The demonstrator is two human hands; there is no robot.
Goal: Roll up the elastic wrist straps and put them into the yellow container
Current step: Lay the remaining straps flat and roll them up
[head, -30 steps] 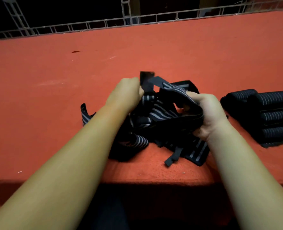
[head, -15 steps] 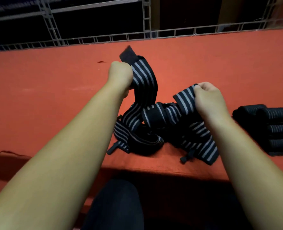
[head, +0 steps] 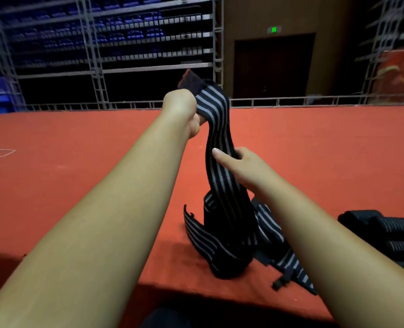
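- Above the near edge of the red desk [head: 78,162], one striped strap [head: 216,129] hangs stretched between the person's two hands. Its lower part runs down into the heap of loose straps [head: 231,245] lying on the desk.
- The left hand [head: 181,107] is closed in a fist round the strap's top end, just below the dark tab [head: 189,81], which sticks up past the knuckles.
- The right hand [head: 241,162] pinches the strap lower down, with the thumb laid across the front of the band and the fingers curled behind it.
- The strap looks light, soft and limp. It bends in a loose curve between the hands and folds wherever it is not pulled. Being elastic, it will likely stretch under tension and spring back when let go.
- The woven surface looks grippy, not slippery, and nothing about it seems fragile.
- The best place to hold it is probably the tab end, pinched flat so the band does not twist. The other hand can then slide down to free the tail from the heap.
- A roll would need steady tension, or it may loosen. The dark tab looks like a fastening patch, though that cannot be confirmed from here.
- Several rolled straps [head: 390,233] lie together on the desk at the right, well apart from the heap.
- The yellow container is not in view.
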